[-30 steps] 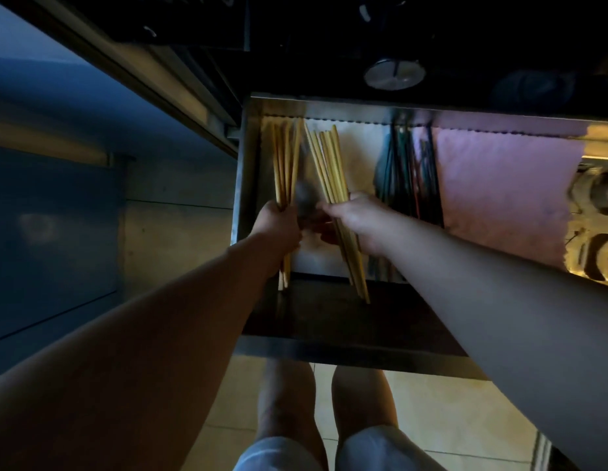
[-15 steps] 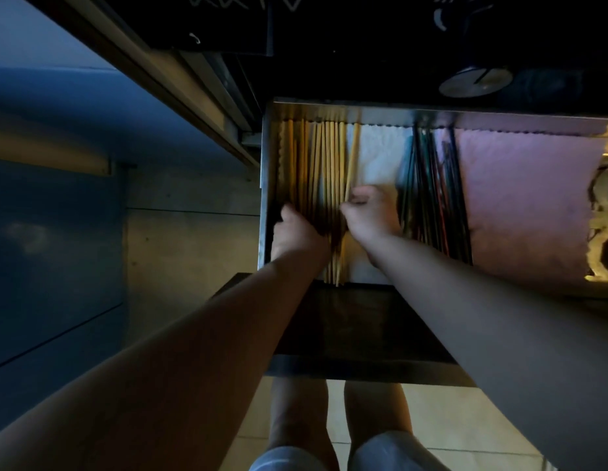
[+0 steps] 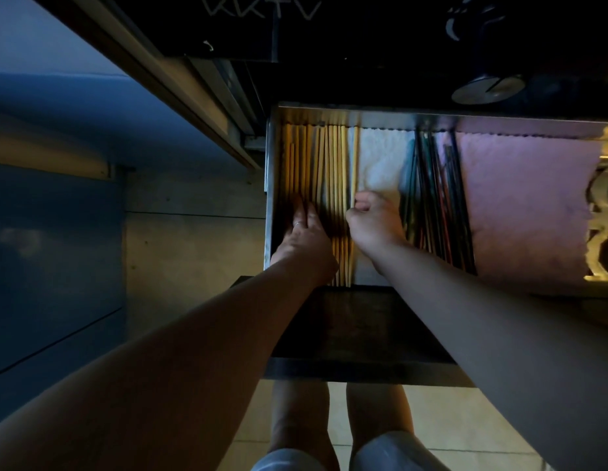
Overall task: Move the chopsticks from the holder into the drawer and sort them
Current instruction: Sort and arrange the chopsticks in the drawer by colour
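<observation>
The open metal drawer [image 3: 269, 185] holds several pale wooden chopsticks [image 3: 333, 171] lying side by side lengthwise at its left end. A bundle of dark chopsticks [image 3: 435, 198] lies further right. My left hand [image 3: 304, 236] rests flat on the wooden ones near the left wall, fingers spread, a ring on one finger. My right hand [image 3: 372, 222] sits at the right side of the wooden row, its fingertips pinched on the outermost wooden chopstick [image 3: 355, 164]. The holder is not in view.
A white cloth [image 3: 380, 161] and a pink cloth [image 3: 523, 205] line the drawer floor. A dark lower drawer front [image 3: 357, 334] juts out beneath. A round metal lid [image 3: 487, 88] sits on the dark counter above. My legs stand on the tiled floor below.
The two tilted handfuls of wooden chopsticks have been laid down into one parallel row. Both hands have lowered onto the row, the right one now pinching the outermost stick.
</observation>
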Demonstrator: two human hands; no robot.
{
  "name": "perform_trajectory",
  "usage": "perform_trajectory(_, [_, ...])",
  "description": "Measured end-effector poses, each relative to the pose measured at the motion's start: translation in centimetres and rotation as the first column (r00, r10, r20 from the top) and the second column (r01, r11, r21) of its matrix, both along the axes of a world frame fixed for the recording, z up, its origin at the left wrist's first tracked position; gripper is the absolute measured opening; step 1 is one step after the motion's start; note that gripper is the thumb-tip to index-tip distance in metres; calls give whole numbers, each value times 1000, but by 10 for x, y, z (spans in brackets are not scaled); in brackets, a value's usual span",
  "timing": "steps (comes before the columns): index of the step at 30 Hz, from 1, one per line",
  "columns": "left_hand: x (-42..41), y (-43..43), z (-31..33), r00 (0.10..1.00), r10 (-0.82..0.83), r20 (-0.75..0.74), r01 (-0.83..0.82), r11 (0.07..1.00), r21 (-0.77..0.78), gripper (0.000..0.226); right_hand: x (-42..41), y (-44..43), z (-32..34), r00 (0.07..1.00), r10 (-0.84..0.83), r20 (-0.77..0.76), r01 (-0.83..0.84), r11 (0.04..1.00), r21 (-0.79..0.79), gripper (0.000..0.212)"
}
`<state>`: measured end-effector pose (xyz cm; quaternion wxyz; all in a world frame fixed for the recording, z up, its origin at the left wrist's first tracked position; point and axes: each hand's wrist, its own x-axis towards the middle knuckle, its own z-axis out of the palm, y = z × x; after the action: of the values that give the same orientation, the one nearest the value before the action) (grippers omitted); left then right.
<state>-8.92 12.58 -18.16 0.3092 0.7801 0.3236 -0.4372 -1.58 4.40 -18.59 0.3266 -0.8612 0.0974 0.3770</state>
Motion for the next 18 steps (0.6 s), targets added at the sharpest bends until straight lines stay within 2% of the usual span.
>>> perform_trajectory(8, [2,1,5,996,91,8,-91,995,27,91,1,4,-7,1000,5,1,-5,1000,16,37])
perform_trajectory(11, [5,3,8,991,127,40,-129,989,69,84,1,5,-10,998,30,-59,-27,998,59,39])
perform_trajectory(18, [18,3,15,912,404,75,-406,914,19,80,-4,-4,-13,992,46,-121,-35,996,85,36])
